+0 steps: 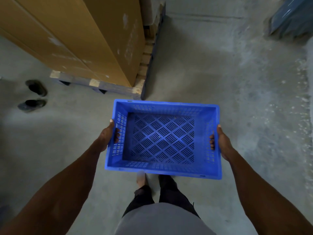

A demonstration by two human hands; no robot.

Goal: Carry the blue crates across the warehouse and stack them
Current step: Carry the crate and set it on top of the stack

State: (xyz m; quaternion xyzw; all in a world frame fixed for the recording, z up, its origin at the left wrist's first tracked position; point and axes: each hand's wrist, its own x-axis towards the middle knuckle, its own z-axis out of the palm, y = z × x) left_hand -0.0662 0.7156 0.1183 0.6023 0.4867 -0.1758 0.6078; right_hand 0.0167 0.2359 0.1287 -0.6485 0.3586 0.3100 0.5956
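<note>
Head camera looked down at a blue crate [163, 138] carried level in front of the person, above the concrete floor [220, 78]. Both arms reached forward. Left hand [106, 136] gripped the left wall, right hand [221, 141] the right wall, fingers curled through the handle slots, thumbs on the rim. Feet were partly hidden beneath the crate. Cardboard boxes [81, 36] stood on a pallet [94, 83] ahead-left.

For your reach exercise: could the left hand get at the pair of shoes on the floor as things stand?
Probably not. The left hand grips the blue crate, fingers through its side handle, and the shoes lie well off on the floor.
</note>
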